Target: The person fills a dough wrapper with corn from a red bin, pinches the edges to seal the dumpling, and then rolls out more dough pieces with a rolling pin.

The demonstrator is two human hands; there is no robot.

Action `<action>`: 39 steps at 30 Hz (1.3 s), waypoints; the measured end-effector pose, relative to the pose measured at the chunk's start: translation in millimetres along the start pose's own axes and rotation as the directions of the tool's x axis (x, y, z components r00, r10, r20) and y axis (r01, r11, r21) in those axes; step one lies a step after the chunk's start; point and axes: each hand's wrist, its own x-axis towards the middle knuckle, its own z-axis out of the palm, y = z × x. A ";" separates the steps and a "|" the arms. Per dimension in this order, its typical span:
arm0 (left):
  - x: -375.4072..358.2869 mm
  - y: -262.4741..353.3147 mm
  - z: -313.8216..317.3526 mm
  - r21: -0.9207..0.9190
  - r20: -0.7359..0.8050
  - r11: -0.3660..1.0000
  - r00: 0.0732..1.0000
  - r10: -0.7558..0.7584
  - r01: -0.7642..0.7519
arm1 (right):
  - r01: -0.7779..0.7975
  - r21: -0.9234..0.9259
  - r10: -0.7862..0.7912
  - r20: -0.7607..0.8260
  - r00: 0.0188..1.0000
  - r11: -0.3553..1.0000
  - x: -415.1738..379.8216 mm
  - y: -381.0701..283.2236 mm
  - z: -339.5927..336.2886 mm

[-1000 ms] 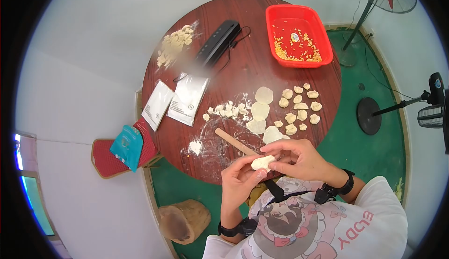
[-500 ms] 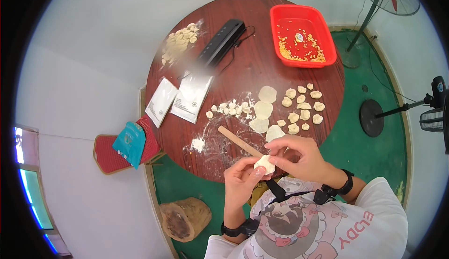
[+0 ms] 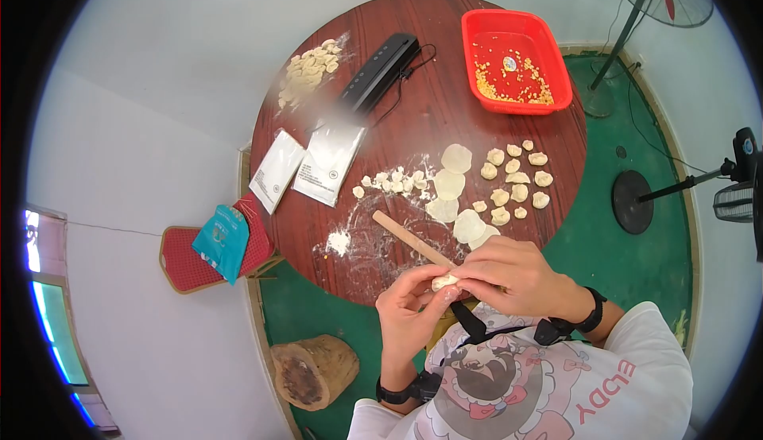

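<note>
On my feed the small dough dumpling (image 3: 445, 282) is at lower ctr of frame, just past the table's near edge, held in the air btwn both hands. L hand (image 3: 407, 311) pinches it w/ thumb & fingertips from the left; R hand (image 3: 513, 277) pinches its right side, fingers bunched close. I'd judge it light, soft & easily dented, prob. a bit tacky under the flour; best hold is a gentle fingertip grip at the rim, since a hard squeeze on the belly could split the skin. Can't see the filling. Rolling pin (image 3: 409, 237), plain wood, stiff, smooth & straight, lies diag. w/ its lower end by the L fingertips. Thin, floppy round wrappers (image 3: 456, 158) overlap mid-frame; to their right, lumpy pleated dumplings (image 3: 519, 193), and to their left, stubby dough pieces (image 3: 397, 182) in loose flour. Powdery flour mound (image 3: 338, 242) is lower left on the glossy, dark red wood-grain table (image 3: 445, 50). Upper right: rigid red plastic basin (image 3: 520, 109) w/ scattered yellow bits (image 3: 493, 90).
</note>
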 end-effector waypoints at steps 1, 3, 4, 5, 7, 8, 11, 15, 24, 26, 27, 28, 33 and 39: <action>-0.5 0.7 0.2 0.021 -0.020 1.000 1.000 0.016 -0.015 | 0.000 0.000 0.000 -0.002 1.000 1.000 -0.5 -0.5 0.2; -1.0 -2.2 -2.9 0.067 0.026 0.994 0.996 0.085 -0.087 | 0.031 -0.008 -0.031 0.012 0.999 0.999 -1.9 -1.6 1.0; -1.4 -3.4 -4.3 0.109 0.073 0.981 0.986 0.152 -0.159 | 0.031 -0.009 -0.030 0.011 0.999 0.999 -2.9 -1.6 2.3; -1.9 -3.5 -4.8 0.109 0.074 0.981 0.986 0.152 -0.159 | 0.059 -0.007 -0.059 -0.002 0.998 0.998 -4.1 -1.2 4.1; -2.6 -3.8 -5.7 0.153 0.074 0.959 0.970 0.231 -0.240 | 0.088 -0.010 -0.088 -0.016 0.996 0.996 -4.1 -1.6 5.4; -2.8 -3.2 -5.6 0.152 0.076 0.958 0.970 0.232 -0.242 | 0.105 0.002 -0.105 -0.036 0.994 0.994 -2.6 -2.0 5.4; -3.1 0.1 -5.2 0.110 0.009 0.958 0.964 0.264 -0.263 | 0.054 0.012 -0.053 -0.089 0.995 0.998 3.3 -12.8 2.1; -2.5 2.3 -7.3 0.036 0.002 0.981 0.982 0.190 -0.190 | -0.020 0.071 0.026 -0.080 0.996 0.997 1.2 -12.2 -2.3; -1.9 1.4 -8.8 0.052 0.033 0.977 0.978 0.205 -0.206 | 0.006 0.165 0.004 -0.055 0.998 0.986 -1.8 -9.8 10.1; -1.4 2.9 -8.9 0.058 0.028 0.974 0.975 0.219 -0.220 | 0.031 0.162 -0.020 -0.070 0.997 0.986 -1.9 -9.5 11.7; -1.3 3.1 -9.4 0.067 0.039 0.966 0.968 0.247 -0.250 | 0.056 0.155 -0.043 -0.083 0.996 0.986 -2.2 -9.2 12.2; -1.2 3.4 -9.8 0.075 0.051 0.958 0.960 0.275 -0.278 | 0.056 0.156 -0.043 -0.083 0.996 0.986 -1.0 -8.4 11.6; 0.4 2.6 -11.4 0.193 0.029 0.863 0.882 0.470 -0.466 | -0.268 0.287 0.272 0.028 0.962 0.920 3.7 -21.4 -1.4; 2.2 -7.5 -6.1 0.429 -0.030 0.749 0.820 0.571 -0.505 | -0.479 0.543 0.421 0.237 0.875 0.690 0.8 -10.7 9.0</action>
